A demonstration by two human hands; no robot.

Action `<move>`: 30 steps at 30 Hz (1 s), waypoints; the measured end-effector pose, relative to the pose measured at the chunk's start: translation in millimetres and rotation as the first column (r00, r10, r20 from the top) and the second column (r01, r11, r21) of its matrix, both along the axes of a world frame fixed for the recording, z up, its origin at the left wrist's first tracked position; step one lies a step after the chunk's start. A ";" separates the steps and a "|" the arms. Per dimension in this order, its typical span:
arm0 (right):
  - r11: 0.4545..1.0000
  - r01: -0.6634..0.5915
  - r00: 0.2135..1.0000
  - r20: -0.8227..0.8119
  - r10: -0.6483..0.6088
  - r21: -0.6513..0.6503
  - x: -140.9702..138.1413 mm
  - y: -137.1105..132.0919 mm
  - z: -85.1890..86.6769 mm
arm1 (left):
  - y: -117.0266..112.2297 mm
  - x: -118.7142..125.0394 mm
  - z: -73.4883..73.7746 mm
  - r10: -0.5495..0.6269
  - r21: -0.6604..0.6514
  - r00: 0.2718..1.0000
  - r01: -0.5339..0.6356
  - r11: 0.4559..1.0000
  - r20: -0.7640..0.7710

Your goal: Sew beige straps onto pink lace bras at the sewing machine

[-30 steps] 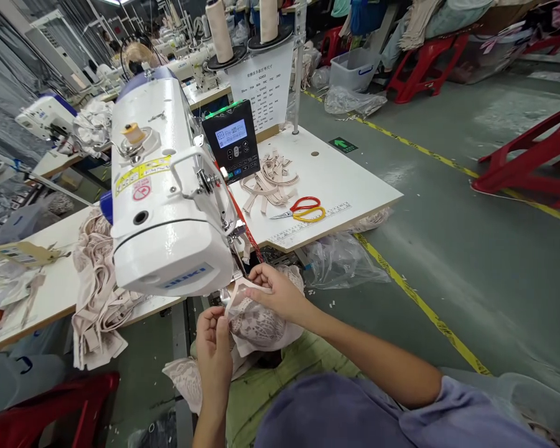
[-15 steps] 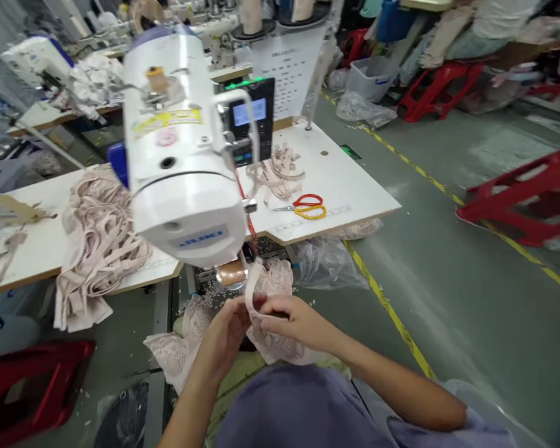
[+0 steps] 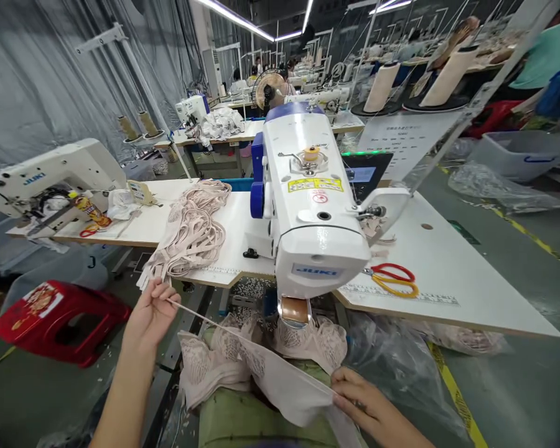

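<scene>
A pale pink lace bra point(image 3: 284, 382) is stretched between my two hands, below the sewing machine's head. My left hand point(image 3: 156, 308) is closed in a pinch on the thin strap at one end, close to the hanging ends of a strap pile point(image 3: 196, 230). At the other side, my right hand point(image 3: 364, 398) grips the edge of the smooth band with fingers closed. More lace cups point(image 3: 312, 342) lie under the needle area of the white JUKI sewing machine point(image 3: 317, 205). Other lace cups point(image 3: 198, 367) rest at the left on the green cloth over my lap.
Red and yellow scissors point(image 3: 394, 280) lie on the white table point(image 3: 471, 274) right of the machine. Another sewing machine point(image 3: 51, 177) stands at the left, beside a yellow bottle point(image 3: 91, 210). A red stool point(image 3: 60, 323) is on the floor at left. Plastic bags point(image 3: 401, 354) hang under the right table edge.
My hands have moved apart from their place together below the needle; the left went out toward the strap pile, drawing the strap taut. The view has tilted up and turned left.
</scene>
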State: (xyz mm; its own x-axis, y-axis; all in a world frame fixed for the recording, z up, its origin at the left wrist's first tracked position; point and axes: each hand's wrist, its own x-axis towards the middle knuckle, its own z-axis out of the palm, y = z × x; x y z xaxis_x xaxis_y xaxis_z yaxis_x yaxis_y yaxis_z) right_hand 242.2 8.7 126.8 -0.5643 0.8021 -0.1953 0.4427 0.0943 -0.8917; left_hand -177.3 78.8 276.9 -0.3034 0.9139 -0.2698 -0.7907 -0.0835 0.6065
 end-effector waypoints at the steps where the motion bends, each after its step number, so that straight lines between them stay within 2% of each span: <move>1: 0.997 0.042 0.998 -0.039 -0.044 -0.058 2.1 1.6 0.7 | 2.2 -11.0 -3.1 0.062 -0.002 0.998 -0.062 0.998 -0.024; 3: 0.977 0.147 0.983 -0.082 -0.161 -0.157 5.6 4.6 -2.4 | 5.2 -30.9 -9.7 0.130 -0.020 0.989 -0.132 0.991 -0.069; 6: 0.899 0.365 0.912 -0.101 -0.397 -0.243 9.3 7.6 -16.3 | 7.7 -56.7 -18.0 0.121 -0.059 0.983 -0.131 0.990 -0.138; 7: 0.854 0.458 0.861 -0.118 -0.495 -0.246 10.2 8.0 -21.8 | 8.5 -63.1 -20.6 0.116 -0.070 0.979 -0.129 0.989 -0.169; 9: 0.713 0.667 0.699 -0.147 -0.699 -0.215 10.4 8.0 -30.9 | 9.6 -68.5 -27.1 0.099 -0.085 0.966 -0.123 0.989 -0.240; 11: 0.558 0.816 0.549 -0.100 -0.830 -0.154 5.9 7.4 -34.9 | 8.8 -57.5 -37.4 0.042 -0.105 0.946 -0.079 0.991 -0.320; 12: 0.529 0.841 0.525 -0.064 -0.849 -0.116 0.8 7.3 -34.4 | 6.8 -44.1 -44.4 -0.017 -0.125 0.932 -0.030 0.992 -0.361; 13: 0.551 0.831 0.550 -0.039 -0.834 -0.082 -6.4 7.5 -32.2 | 3.6 -25.5 -52.4 -0.101 -0.156 0.911 0.041 0.987 -0.399; 14: 0.617 0.785 0.616 -0.031 -0.787 -0.058 -15.7 8.1 -28.4 | -1.1 -2.2 -61.2 -0.210 -0.202 0.877 0.133 0.970 -0.432; 15: 0.706 0.707 0.704 -0.045 -0.709 -0.046 -26.4 9.0 -23.2 | -7.0 24.5 -70.2 -0.328 -0.252 0.826 0.233 0.939 -0.459; 17: 0.859 0.511 0.852 -0.111 -0.512 -0.045 -48.6 11.7 -9.8 | -21.7 80.7 -87.2 -0.546 -0.340 0.669 0.427 0.838 -0.505; 18: 0.903 0.426 0.893 -0.137 -0.429 -0.055 -58.2 13.2 -2.3 | -29.6 106.6 -94.2 -0.612 -0.367 0.583 0.492 0.789 -0.535; 20: 0.945 0.318 0.929 -0.174 -0.327 -0.078 -71.1 16.3 12.0 | -43.9 146.9 -104.3 -0.656 -0.387 0.424 0.561 0.732 -0.624; 22: 0.962 0.263 0.942 -0.197 -0.273 -0.079 -74.4 18.9 23.5 | -53.8 168.9 -109.1 -0.657 -0.413 0.288 0.587 0.696 -0.697; 26: 0.980 0.194 0.969 -0.146 -0.197 -0.031 -64.7 22.2 34.5 | -59.4 175.7 -108.9 -0.619 -0.462 0.084 0.590 0.662 -0.781; 30: 0.991 0.134 0.990 -0.034 -0.134 0.016 -52.9 25.3 33.5 | -55.0 169.0 -106.3 -0.583 -0.484 -0.048 0.616 0.621 -0.811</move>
State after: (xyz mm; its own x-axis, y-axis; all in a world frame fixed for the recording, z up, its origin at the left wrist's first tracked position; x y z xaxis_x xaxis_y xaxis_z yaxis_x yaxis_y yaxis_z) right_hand 189.2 34.0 160.4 -0.4576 0.8741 -0.1632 0.4226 0.0523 -0.9048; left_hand -8.2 23.7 170.6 0.3658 0.8860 -0.2849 0.4633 0.0922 0.8814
